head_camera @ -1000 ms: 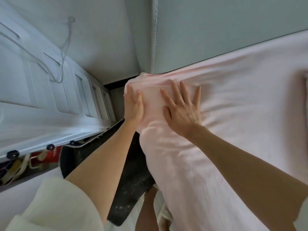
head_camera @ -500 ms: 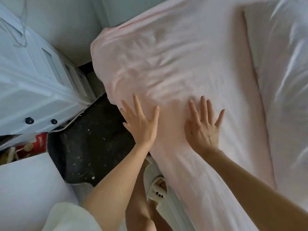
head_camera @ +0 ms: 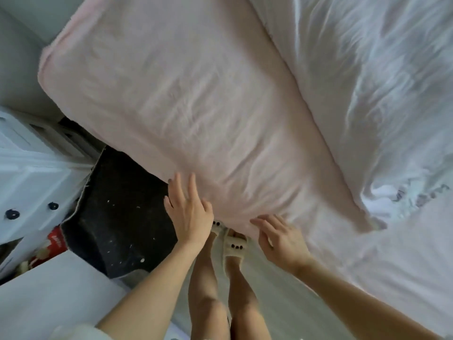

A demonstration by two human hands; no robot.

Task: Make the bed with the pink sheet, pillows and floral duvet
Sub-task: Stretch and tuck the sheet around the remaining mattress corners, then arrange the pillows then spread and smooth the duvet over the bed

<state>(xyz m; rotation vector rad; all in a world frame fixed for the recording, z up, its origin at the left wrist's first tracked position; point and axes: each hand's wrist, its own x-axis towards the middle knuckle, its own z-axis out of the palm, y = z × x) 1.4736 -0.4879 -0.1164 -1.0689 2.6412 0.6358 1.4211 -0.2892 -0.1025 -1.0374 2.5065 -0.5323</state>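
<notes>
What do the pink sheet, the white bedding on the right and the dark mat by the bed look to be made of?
Pink sheet: looks like soft matte woven cloth, cotton or similar; fine creases, no sheen.
White bedding: thicker, puffy fabric with deep folds, probably filled.
Dark mat: rough, flat black textile with pale specks and a frayed-looking edge; fibre unclear.

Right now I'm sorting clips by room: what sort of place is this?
Most likely a bedroom: a bed under a pink sheet, a white duvet heaped on it, and a white drawer unit beside it.
</notes>
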